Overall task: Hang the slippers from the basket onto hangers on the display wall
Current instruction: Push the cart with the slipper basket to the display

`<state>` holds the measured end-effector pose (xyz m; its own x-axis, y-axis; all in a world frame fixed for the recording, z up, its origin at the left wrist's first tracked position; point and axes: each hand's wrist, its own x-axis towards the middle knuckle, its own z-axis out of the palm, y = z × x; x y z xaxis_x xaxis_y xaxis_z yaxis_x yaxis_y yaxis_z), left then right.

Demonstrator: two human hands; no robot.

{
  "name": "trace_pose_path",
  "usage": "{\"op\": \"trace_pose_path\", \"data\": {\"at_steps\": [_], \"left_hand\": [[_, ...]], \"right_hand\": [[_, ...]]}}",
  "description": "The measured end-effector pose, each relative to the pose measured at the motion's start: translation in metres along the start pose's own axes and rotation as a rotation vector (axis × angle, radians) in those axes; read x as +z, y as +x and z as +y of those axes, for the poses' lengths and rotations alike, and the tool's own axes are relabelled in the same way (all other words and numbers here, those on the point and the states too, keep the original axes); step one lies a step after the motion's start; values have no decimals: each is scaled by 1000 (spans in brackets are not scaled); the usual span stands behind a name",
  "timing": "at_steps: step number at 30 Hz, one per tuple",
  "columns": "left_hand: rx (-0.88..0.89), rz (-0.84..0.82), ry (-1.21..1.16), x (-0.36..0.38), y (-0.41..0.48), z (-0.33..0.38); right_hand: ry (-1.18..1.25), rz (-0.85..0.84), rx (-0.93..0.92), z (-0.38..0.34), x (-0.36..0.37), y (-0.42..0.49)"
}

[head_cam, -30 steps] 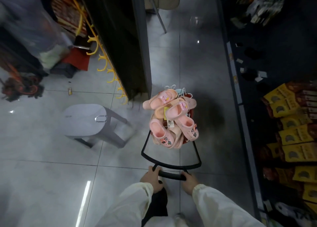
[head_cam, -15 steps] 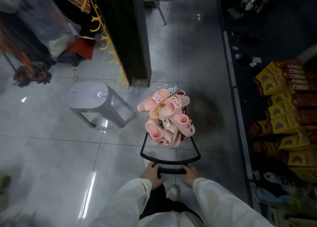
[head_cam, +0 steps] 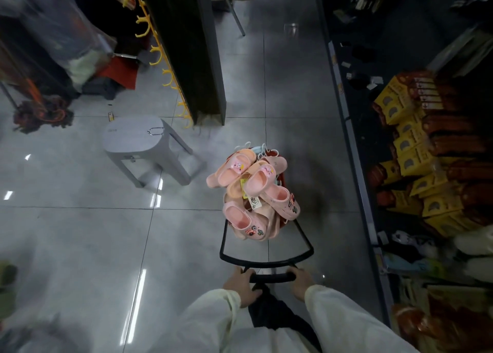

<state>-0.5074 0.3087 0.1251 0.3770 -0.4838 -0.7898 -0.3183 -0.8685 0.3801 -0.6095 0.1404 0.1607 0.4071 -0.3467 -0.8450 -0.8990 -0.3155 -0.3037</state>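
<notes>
The left hand (head_cam: 241, 286) and right hand (head_cam: 301, 283) are both curled tight round the black handle (head_cam: 272, 277) of the basket (head_cam: 305, 236). The pink slippers (head_cam: 253, 189) are all heaped in it, out in the aisle. I'd call this the hauling stage. Next, it needs parking by the display wall, then one hand freed to lift a slipper.

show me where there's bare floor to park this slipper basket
Bare tiles: left of the basket handle, this side of the grey stool; also the aisle ahead, between the dark panel and the yellow boxes. Crowded: the slippers heap, and the wrapped goods far left.
</notes>
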Motion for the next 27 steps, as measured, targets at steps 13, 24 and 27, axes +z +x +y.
{"op": "trace_pose_path", "data": {"at_steps": [13, 24, 27], "left_hand": [[65, -63, -28, 138, -110, -35], [42, -112, 9, 246, -199, -51], [45, -118, 17, 281, -219, -54]], "right_hand": [[-35, 89, 61, 114, 122, -101], [-46, 98, 106, 202, 198, -191], [-42, 89, 107, 231, 218, -212]]}}
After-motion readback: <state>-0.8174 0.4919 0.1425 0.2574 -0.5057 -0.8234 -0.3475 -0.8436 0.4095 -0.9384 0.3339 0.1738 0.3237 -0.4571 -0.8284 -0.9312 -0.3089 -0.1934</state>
